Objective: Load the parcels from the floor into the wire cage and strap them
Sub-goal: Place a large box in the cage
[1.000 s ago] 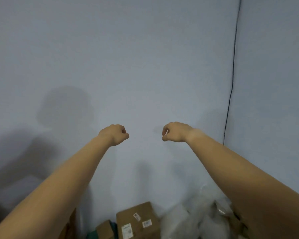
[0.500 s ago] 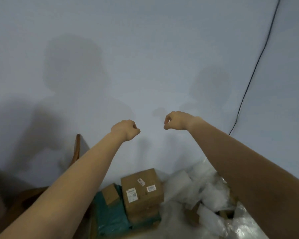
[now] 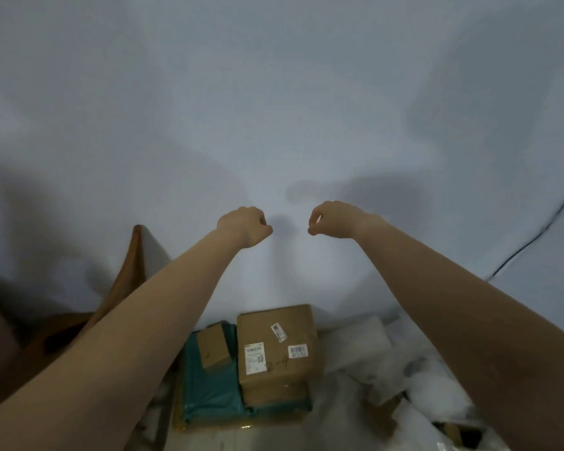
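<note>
Lying on the floor by the wall: we see the large cardboard box, labels on its top.
Small cardboard box: just left of it, on the teal parcel.
White bags: heaped on the right.
Left hand: clenched, nothing in it that we can see.
Right hand: curled, thumb to forefinger, nothing visible between; near the left, apart.
Change: both fists are as before; we now see more of the pile, and the black cable has slid to the right edge.

Both arms outstretched, left grip fisted, right grip curled, close together, not touching
</note>
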The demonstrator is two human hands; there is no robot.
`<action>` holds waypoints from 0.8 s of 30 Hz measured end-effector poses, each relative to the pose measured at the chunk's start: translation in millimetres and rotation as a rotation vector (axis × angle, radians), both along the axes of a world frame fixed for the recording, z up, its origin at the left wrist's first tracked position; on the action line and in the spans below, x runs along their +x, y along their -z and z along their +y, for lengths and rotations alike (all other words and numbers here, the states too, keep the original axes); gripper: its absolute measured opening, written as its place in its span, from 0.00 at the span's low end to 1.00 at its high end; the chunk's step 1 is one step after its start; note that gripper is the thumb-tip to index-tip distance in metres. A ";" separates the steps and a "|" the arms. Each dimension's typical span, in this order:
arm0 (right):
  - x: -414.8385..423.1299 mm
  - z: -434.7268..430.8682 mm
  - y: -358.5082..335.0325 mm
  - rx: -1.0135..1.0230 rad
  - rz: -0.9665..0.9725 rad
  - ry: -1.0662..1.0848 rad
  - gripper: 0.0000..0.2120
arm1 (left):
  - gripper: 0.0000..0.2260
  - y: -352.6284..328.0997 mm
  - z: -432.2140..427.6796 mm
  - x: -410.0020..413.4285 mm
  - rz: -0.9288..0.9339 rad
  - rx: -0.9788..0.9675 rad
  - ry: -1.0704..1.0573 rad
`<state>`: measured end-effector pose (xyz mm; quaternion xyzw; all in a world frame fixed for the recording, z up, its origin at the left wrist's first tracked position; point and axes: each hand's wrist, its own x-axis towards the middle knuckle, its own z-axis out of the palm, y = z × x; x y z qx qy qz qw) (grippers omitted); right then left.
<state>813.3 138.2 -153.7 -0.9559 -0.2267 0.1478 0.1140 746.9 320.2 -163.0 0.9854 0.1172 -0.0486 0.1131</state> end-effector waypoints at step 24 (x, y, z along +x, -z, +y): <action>47.3 -0.4 428.2 0.047 0.556 0.413 0.16 | 0.17 441.0 70.8 8.9 0.415 -0.484 -0.471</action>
